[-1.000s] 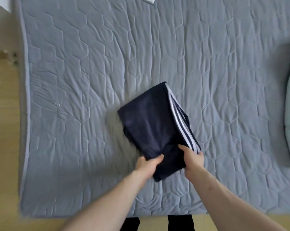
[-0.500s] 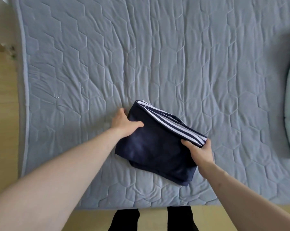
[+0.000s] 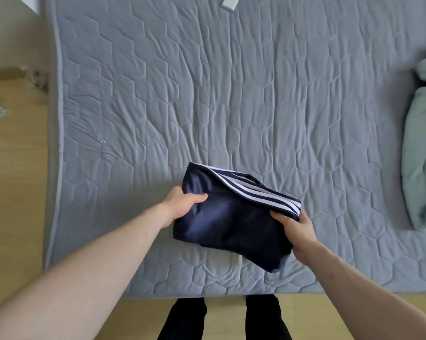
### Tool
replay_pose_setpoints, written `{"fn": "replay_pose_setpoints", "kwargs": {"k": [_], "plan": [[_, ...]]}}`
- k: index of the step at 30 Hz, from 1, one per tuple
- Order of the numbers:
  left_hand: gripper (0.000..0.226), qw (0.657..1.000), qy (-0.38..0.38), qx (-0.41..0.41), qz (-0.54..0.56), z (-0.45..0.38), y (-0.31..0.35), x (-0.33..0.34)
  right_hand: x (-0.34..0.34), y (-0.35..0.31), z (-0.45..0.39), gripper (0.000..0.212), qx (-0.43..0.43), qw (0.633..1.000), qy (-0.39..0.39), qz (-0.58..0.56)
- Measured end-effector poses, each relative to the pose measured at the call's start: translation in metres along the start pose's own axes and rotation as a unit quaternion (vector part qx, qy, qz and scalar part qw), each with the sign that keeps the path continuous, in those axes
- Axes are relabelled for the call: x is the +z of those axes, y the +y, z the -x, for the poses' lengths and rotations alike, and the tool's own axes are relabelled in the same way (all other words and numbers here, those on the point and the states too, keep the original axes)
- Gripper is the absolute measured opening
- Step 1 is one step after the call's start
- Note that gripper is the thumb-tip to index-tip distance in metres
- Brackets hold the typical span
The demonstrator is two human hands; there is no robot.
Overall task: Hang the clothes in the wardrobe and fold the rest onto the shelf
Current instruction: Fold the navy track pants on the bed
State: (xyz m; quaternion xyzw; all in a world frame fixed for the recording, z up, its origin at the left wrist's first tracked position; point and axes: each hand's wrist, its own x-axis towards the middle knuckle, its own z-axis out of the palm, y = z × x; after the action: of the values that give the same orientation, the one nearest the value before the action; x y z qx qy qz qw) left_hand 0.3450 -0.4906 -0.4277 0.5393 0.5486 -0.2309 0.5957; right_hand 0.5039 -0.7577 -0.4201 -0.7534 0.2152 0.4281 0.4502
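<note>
A folded navy garment with white side stripes (image 3: 231,217) sits near the front edge of the grey quilted mattress (image 3: 207,94). My left hand (image 3: 182,204) grips its left edge, thumb on top and fingers tucked underneath. On the opposite side my right hand (image 3: 295,227) holds the right edge just below the white stripes, thumb over the cloth. The bundle looks slightly lifted between both hands. No wardrobe or shelf is in view.
A crumpled pale green cloth (image 3: 422,155) lies at the mattress's right edge. A white object (image 3: 230,2) pokes in at the top. Wooden floor (image 3: 13,168) runs along the left and front, with my dark-trousered legs (image 3: 221,317) below.
My left hand shifted from the garment's near end to its left edge. The garment was turned and folded into a compact bundle, stripes now running across its far side, held at both ends.
</note>
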Motion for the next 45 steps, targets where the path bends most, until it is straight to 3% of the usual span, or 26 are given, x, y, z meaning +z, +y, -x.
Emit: {"fn": "replay_pose_setpoints", "kwargs": {"k": [4, 9, 11, 16, 19, 27, 32, 40, 45], "plan": [[0.027, 0.998, 0.035, 0.028, 0.034, 0.08, -0.006, -0.02, -0.001, -0.027, 0.066, 0.034, -0.017, 0.999, -0.019, 0.028], [0.008, 0.993, 0.062, 0.081, 0.051, 0.204, 0.0, -0.054, -0.01, -0.073, 0.175, 0.035, -0.041, 0.997, -0.039, 0.057], [0.015, 0.99, 0.071, 0.112, 0.056, 0.247, 0.002, -0.07, -0.014, -0.092, 0.217, 0.036, -0.048, 0.995, -0.055, 0.069], [0.068, 0.977, 0.117, 0.147, 0.097, 0.347, 0.002, -0.107, -0.014, -0.123, 0.306, 0.035, -0.074, 0.988, -0.092, 0.102], [0.079, 0.973, 0.122, 0.157, 0.121, 0.397, -0.004, -0.118, -0.01, -0.132, 0.343, 0.037, -0.086, 0.983, -0.121, 0.107], [0.07, 0.933, 0.24, 0.228, 0.143, 0.499, -0.04, -0.119, 0.011, -0.156, 0.408, 0.035, -0.134, 0.955, -0.224, 0.139], [0.061, 0.905, 0.314, 0.219, 0.187, 0.548, -0.065, -0.133, 0.044, -0.173, 0.444, 0.038, -0.172, 0.928, -0.276, 0.179], [0.059, 0.85, 0.406, 0.21, 0.262, 0.609, -0.122, -0.203, 0.155, -0.194, 0.529, 0.04, -0.178, 0.875, -0.386, 0.234], [0.06, 0.825, 0.446, 0.202, 0.284, 0.641, -0.18, -0.275, 0.247, -0.176, 0.593, 0.038, -0.203, 0.851, -0.407, 0.261]]}}
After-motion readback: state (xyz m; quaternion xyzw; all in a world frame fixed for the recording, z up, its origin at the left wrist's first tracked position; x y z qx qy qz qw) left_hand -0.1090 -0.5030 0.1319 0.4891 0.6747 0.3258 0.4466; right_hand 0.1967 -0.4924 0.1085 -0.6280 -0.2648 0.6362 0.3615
